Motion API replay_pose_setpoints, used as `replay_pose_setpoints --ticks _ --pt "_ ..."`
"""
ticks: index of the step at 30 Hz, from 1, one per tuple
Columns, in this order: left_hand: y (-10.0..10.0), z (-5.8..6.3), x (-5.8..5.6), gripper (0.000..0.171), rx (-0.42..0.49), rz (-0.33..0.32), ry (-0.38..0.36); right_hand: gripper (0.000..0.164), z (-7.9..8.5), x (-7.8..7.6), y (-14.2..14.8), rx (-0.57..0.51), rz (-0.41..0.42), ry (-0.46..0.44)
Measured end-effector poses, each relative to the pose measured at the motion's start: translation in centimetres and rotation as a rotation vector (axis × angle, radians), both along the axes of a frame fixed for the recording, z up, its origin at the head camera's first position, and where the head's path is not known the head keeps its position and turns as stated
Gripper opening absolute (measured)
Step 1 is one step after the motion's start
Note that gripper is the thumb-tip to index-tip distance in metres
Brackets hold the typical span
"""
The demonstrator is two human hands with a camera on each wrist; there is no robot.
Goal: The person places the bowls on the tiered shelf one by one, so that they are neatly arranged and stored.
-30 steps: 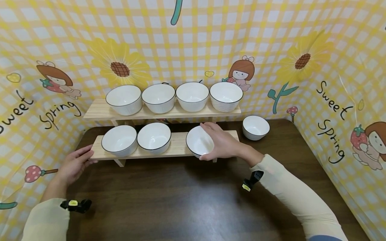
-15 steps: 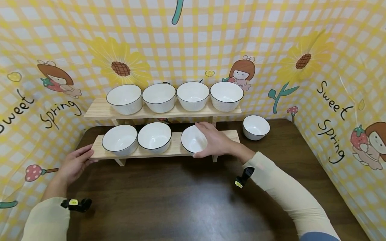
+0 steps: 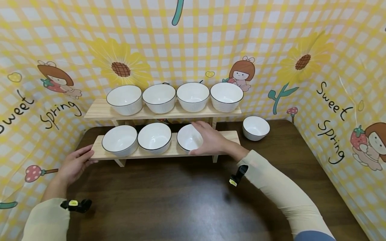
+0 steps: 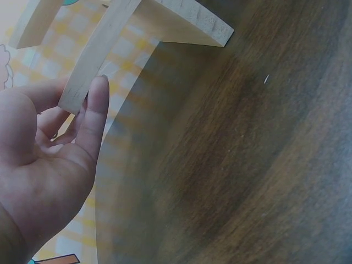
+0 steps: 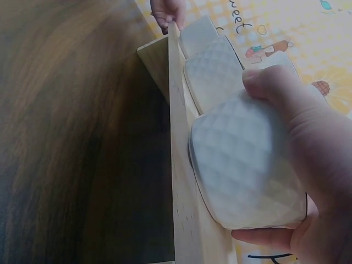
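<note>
My right hand grips a white bowl with a dark rim, thumb and fingers spread round its sides. The bowl stands on the lower board of a two-tier wooden shelf, close beside another white bowl. In the right wrist view, the gripped bowl shows a quilted outer wall; its underside rests at the board. My left hand pinches the lower board's left end. The left wrist view shows thumb and fingers on either side of that board.
Several matching bowls line the upper board. Another bowl sits at the lower board's left. A smaller-looking bowl stands on the dark wooden table, right of the shelf. Checked yellow cloth encloses the back and sides.
My right hand has moved left along the lower board with the bowl, narrowing the gap to the neighbouring bowl. The left hand has stayed on the board's end.
</note>
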State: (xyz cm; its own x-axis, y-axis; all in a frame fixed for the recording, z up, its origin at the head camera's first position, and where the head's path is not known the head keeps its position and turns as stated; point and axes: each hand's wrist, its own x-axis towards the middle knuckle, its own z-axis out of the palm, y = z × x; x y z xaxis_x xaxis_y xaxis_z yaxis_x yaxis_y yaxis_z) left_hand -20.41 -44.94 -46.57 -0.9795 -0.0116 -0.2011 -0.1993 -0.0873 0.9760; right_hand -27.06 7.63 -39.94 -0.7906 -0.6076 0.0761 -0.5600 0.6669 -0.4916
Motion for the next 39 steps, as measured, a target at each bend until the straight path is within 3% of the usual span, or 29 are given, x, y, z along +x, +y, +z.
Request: replay_pose_setpoints --ticks 4,12,19,28,31,35,37,39 --pt "0.1 0.1 0.1 0.067 -0.023 -0.006 -0.002 0.119 0.1 -0.1 -0.3 -0.013 0.001 0.000" --pt "0.0 0.1 0.2 0.039 -0.009 -0.009 0.010 0.119 0.0 -0.6 -0.8 -0.009 -0.001 0.018" --pt "0.0 0.0 0.2 0.069 -0.030 -0.002 -0.004 0.117 -0.1 -0.9 -1.3 0.003 0.000 0.025" --pt "0.1 0.0 0.4 0.030 0.000 -0.006 0.011 0.116 -0.1 -1.0 -1.5 -0.002 0.000 0.014" --pt "0.2 0.0 0.3 0.040 -0.001 -0.002 0.004 0.117 -0.1 -1.1 -1.5 -0.015 0.001 0.006" --pt "0.2 0.1 0.2 0.068 -0.012 -0.001 -0.004 0.119 0.0 -1.1 -1.4 -0.027 0.005 0.004" --pt "0.1 0.1 0.1 0.069 -0.008 -0.002 -0.003 0.119 0.0 -1.2 -1.4 -0.029 0.007 0.004" --pt "0.1 0.1 0.1 0.056 0.001 -0.003 0.003 0.119 0.1 -1.2 -1.4 -0.031 0.010 0.004"
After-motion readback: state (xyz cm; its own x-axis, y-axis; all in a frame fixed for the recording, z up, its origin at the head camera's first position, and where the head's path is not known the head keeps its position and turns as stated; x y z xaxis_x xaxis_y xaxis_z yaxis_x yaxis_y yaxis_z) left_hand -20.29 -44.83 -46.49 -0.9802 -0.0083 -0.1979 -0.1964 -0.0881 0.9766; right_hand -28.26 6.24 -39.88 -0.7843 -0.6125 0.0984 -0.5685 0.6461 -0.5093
